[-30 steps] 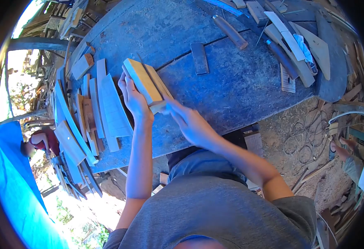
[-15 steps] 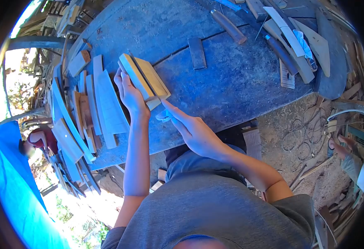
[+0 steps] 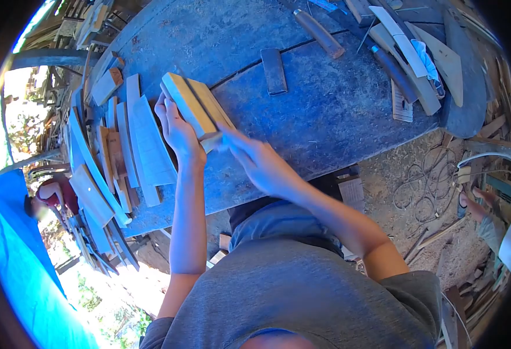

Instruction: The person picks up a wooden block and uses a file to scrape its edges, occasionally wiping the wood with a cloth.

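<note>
The wooden block (image 3: 192,107), which looks like two pale boards pressed side by side, is standing on edge on the blue workbench (image 3: 325,116), a little left of the frame's centre. Its long axis is running from the upper left down toward the lower right, so its near end is pointing at the person's body.

The left hand (image 3: 177,131) is clasping the block from the picture-left side, fingers lying along that face and steadying it upright. The right hand (image 3: 255,160) is sitting just off the block's near end, lower right of it, with its fingertips at or almost at the end face. It is smeared by motion, so I cannot tell whether it is open, closed or pinching something small. Of the two hands the left is the one already on the block. The right is lining up with the long axis, and the block is stretching away from it toward the upper left.

Left of the left hand, a spread of wooden slats (image 3: 133,139) is lying flat across the bench edge. Above the right hand, well apart from the block, a short dark bar (image 3: 273,70) is resting on the bench, and farther toward the upper right two wooden-handled tools (image 3: 319,32) and a white cloth (image 3: 427,58) are lying among offcuts. Another person (image 3: 49,195) is showing at the lower left, beyond the bench
</note>
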Demonstrator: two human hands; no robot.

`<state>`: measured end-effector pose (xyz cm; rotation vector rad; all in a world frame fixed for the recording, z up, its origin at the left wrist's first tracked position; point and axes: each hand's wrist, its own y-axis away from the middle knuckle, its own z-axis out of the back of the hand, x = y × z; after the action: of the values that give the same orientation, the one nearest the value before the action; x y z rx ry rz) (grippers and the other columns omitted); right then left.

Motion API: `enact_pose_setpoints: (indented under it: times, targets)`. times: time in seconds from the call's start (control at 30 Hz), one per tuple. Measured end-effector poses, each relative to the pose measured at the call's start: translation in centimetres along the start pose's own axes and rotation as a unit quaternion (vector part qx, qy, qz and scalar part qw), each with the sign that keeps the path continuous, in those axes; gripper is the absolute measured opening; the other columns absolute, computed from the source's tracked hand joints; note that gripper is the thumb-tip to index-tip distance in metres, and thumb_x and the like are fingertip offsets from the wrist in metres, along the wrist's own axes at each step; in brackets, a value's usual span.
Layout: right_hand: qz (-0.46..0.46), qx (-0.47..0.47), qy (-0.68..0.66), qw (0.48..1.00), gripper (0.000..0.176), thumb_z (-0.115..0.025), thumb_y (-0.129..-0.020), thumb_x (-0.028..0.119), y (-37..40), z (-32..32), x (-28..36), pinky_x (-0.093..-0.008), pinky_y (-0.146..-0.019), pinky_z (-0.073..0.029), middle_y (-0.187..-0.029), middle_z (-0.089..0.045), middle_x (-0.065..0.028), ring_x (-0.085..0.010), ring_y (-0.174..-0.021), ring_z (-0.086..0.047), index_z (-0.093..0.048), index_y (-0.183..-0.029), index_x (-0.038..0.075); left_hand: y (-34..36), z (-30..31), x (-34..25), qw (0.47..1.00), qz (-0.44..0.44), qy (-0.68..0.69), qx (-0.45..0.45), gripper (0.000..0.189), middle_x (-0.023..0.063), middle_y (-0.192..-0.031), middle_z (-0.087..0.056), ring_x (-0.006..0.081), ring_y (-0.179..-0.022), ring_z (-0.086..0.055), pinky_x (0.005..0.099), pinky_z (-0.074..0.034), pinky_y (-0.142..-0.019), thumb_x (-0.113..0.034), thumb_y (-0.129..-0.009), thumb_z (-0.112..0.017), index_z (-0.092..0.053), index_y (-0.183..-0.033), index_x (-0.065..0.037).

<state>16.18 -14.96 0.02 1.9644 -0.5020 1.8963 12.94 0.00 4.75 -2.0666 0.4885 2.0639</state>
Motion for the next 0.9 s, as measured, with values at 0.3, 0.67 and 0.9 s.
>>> enact_pose_setpoints:
  times: [0.3, 0.67, 0.9]
  targets:
    - [-0.058, 0.047, -0.066, 0.995, 0.046, -0.043, -0.102, 0.008, 2.2, 1.0, 3.9, -0.0351, -0.101, -0.042, -0.127, -0.06, -0.0201, -0.0218, -0.122, -0.055, -0.036, -0.148, 0.007, 0.0, -0.1, 0.1, 0.999, -0.024, -0.019, -0.016, 0.033, 0.0071, -0.117, -0.056, 0.018, -0.108, -0.057, 0.0345, -0.047, -0.094, -0.025, -0.104, -0.037, -0.048, -0.131, -0.01]
    - [-0.041, 0.012, 0.041, 0.998, 0.044, -0.042, -0.102, 0.009, -4.7, 1.0, -3.4, -0.0335, -0.098, -0.044, -0.131, -0.058, -0.0187, -0.0281, -0.12, -0.058, -0.038, -0.146, 0.007, -0.2, 0.6, 0.5, 0.996, 0.022, 0.066, 0.054, 0.045, 0.0093, -0.132, -0.049, 0.0219, -0.123, -0.049, 0.0366, -0.04, -0.103, -0.034, -0.105, -0.036, -0.034, -0.142, -0.009]
    - [0.077, -0.184, 0.114, 0.973, 0.047, -0.047, -0.101, 0.012, 0.1, 4.8, -1.7, -0.0416, -0.069, -0.052, -0.102, -0.067, -0.0228, -0.0377, -0.084, -0.069, -0.039, -0.147, 0.016, 4.5, -0.7, 5.7, 0.944, -0.297, -0.132, -0.061, 0.088, 0.0172, -0.146, -0.035, 0.0287, -0.134, -0.037, 0.0407, -0.029, -0.112, -0.003, -0.083, -0.072, -0.017, -0.152, -0.005]
